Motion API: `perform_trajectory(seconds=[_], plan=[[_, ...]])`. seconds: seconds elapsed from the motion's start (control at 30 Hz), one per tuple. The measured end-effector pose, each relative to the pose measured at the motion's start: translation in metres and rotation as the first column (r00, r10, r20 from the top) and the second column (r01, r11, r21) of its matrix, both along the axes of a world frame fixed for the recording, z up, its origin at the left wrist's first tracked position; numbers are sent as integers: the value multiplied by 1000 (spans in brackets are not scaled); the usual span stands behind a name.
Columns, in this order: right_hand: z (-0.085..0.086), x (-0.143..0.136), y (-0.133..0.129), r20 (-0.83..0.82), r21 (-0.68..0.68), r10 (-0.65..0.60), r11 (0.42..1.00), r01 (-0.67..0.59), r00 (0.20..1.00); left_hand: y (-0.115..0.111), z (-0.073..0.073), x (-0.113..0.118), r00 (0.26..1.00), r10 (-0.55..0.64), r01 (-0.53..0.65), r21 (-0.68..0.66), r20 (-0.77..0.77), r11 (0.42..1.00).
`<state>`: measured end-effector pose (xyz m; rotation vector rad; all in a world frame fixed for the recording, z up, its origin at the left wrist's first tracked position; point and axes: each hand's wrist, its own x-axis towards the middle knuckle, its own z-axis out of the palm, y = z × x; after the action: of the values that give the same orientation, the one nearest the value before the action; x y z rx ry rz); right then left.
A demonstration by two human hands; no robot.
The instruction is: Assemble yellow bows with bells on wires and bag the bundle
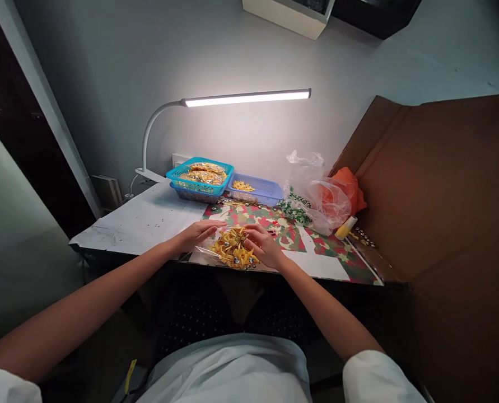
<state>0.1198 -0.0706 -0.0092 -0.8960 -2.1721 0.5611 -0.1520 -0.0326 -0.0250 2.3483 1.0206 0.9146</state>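
At the table's front edge lies a bundle of yellow ornaments [232, 252], flower- or star-like, with small silver bells and gold wire ends. Clear plastic bag [207, 249] film spreads around its left side. My left hand [197, 234] lies flat at the bag's upper left, fingers stretched out towards the bundle. From the right, my right hand [265, 245] curls its fingers over the bundle's top and right side, gripping it near the gold wires. The undersides of the fingers are hidden.
Behind, a turquoise basket [173, 172] holds bagged yellow pieces, beside a blue-purple tray [270, 190] with loose ones. Plastic bags [316, 196], a yellow bottle [345, 228] and a cardboard sheet [451, 184] stand right. A lit lamp [249, 97] hangs above.
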Motion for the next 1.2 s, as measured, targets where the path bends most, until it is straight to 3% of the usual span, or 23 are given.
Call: perform_trajectory(seconds=[0.23, 0.37, 0.53, 0.67, 0.77, 0.93, 1.2], plan=[[-7, -1, 2, -58, -69, -116, 991, 112, 992, 3, -4, 1, 1000, 6, -6, 19, -9, 1000], [-5, -5, 2, -12, -90, -52, 995, 50, 999, 9, -8, 3, 1000, 1, -1, 29, -13, 1000], [5, -19, 13, 29, -111, 58, 992, -54, 998, 11, -6, 4, 999, -22, 23, 31, -39, 999], [19, -8, 14, -4, -106, -3, 994, 3, 1000, 3, 1, -1, 997, -36, 37, 15, -72, 999], [26, 8, -4, -45, -102, -51, 994, 46, 998, -2, 4, -5, 995, -47, 47, -8, -88, 999], [12, 11, -32, 114, -100, 80, 993, -69, 990, 4, 1, -8, 995, -54, 51, -40, -88, 998], [-10, 13, 5, 63, -82, 77, 994, -72, 995, 4, -3, -12, 991, -73, 67, -60, -112, 996]])
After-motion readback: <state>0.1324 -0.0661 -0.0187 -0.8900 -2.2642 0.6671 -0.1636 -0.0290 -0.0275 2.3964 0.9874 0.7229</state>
